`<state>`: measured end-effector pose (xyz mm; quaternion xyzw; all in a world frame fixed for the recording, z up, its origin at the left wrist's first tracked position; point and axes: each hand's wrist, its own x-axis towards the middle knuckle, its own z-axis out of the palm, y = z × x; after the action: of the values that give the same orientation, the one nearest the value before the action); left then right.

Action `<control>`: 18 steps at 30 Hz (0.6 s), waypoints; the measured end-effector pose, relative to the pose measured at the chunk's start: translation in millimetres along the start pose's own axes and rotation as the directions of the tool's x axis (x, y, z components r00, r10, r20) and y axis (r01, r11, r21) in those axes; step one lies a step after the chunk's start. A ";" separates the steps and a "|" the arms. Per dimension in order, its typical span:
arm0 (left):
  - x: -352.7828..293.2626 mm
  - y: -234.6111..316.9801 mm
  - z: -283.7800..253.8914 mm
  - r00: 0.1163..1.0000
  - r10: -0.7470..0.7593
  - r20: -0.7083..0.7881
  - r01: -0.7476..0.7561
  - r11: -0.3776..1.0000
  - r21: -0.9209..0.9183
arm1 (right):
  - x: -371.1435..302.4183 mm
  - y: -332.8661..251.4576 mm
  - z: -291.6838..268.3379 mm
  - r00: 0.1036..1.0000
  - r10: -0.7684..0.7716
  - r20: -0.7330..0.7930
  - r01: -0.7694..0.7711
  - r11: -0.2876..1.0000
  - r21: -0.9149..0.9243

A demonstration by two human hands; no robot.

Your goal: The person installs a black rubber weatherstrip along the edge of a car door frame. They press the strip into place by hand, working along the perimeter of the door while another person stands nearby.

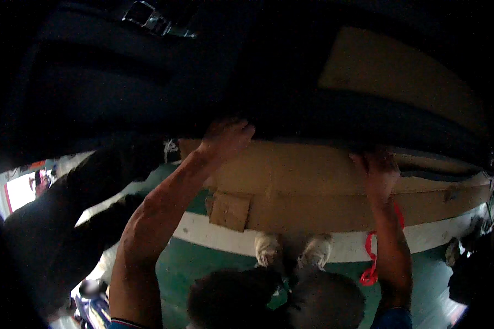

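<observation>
A large dark, moulded sheet, apparently carpet-like, spreads across the upper part of the view. My left hand is closed at its near edge, with the fingers curled in shadow. Farther right, my right hand grips the sheet's near rim, fingertips hidden underneath or behind it. Below the sheet lies brown cardboard, with a bent flap at its left end. Another piece of cardboard shows through a gap in the dark material at upper right.
A shiny metal fitting sits on the dark material at upper left. Red ribbon hangs beside my right forearm. My shoes stand by a white line on a green floor. A person's dark-clothed legs are at left.
</observation>
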<state>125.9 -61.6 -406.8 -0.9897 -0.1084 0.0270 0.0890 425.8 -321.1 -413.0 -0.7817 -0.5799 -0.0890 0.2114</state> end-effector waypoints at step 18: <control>-37.6 91.3 -37.7 0.878 -0.475 -0.063 0.371 0.758 -0.537 | 0.5 -7.3 -22.1 0.958 0.045 0.282 -0.031 0.998 -0.055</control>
<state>111.1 -163.9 -385.0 -0.9243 -0.3240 -0.1209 -0.1615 421.4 -328.4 -391.4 -0.8026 -0.5865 0.0133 0.1083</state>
